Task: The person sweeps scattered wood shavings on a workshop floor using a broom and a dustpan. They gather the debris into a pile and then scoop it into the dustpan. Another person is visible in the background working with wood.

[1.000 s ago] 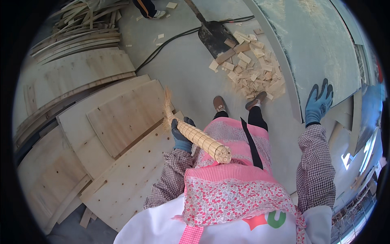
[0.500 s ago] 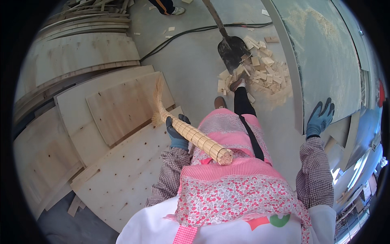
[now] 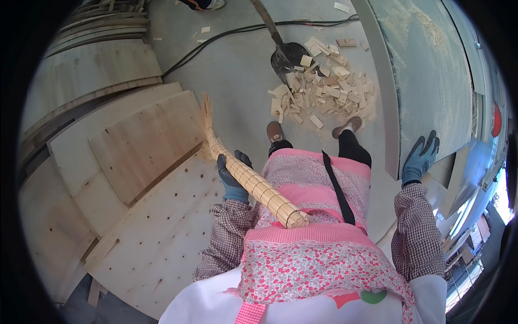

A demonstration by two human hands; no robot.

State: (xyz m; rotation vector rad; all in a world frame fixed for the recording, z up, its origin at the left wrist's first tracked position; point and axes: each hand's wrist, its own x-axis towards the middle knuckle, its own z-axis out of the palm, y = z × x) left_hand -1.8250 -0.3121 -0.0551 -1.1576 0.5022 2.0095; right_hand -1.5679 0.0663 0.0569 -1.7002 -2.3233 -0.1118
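Note:
My left hand [image 3: 233, 175], in a blue and dark glove, is closed round a bound straw hand broom [image 3: 253, 183]. The broom slants across my front, its thick cut end near my pink apron and its loose bristles pointing up and away to the left. My right hand [image 3: 420, 159], gloved alike, lies with fingers stretched on the near corner of a grey machine table [image 3: 431, 81] at the right. Fine sawdust coats part of that table. Ahead of my feet lies a heap of small wood offcuts [image 3: 334, 89], with a black shovel [image 3: 291, 59] resting at its left side.
Stacked plywood sheets [image 3: 151, 135] fill the left side, with more boards [image 3: 102, 32] piled behind. A dark cable [image 3: 216, 38] crosses the floor beyond the shovel. At the far edge a person's shoe [image 3: 216, 5] shows. A red round part [image 3: 496, 120] sits at the right.
I have stepped forward, and my two feet now stand side by side before the offcuts. The broom stays in my left hand; my right hand remains on the table corner.

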